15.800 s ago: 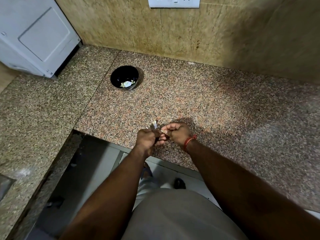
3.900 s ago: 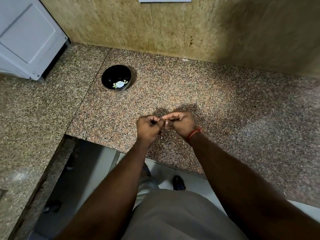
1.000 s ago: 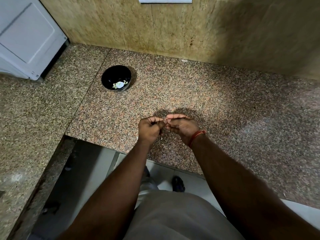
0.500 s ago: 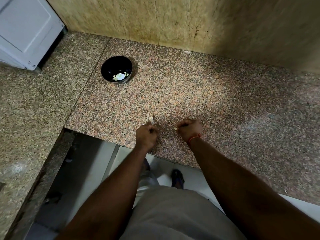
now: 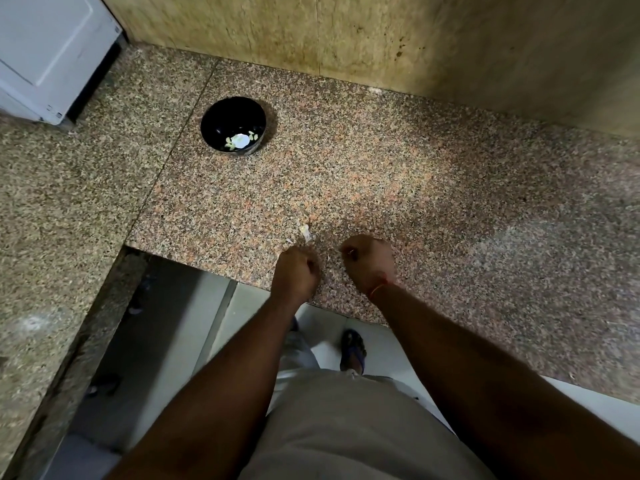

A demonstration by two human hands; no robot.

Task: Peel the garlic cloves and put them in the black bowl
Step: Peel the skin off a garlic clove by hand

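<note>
Head view, looking down over a speckled granite counter [image 5: 398, 174]. We see 2 hands held apart above the counter's near edge. The left hand [image 5: 294, 271] has its fingers curled under; pale garlic skin [image 5: 305, 233] lies on the stone just beyond its knuckles, and we cannot tell whether the fingers pinch a piece of it or merely sit beside it. The right hand [image 5: 369, 259] is likewise curled into a loose fist, knuckles toward the wall; what, if anything, it encloses is hidden from us, so its grip cannot be judged. A red thread band [image 5: 377, 289] circles the right wrist.

The black bowl [image 5: 211, 123] stands well apart from both hands, farther back and to the left, near the seam between 2 counter slabs. Inside it we see several peeled garlic cloves [image 5: 230, 144] grouped around a bright white patch at the bottom, possibly glare. No clove is visible outside the bowl.

A white appliance [image 5: 48, 53] occupies the far-left corner, against the tan tiled wall [image 5: 381, 36].
</note>
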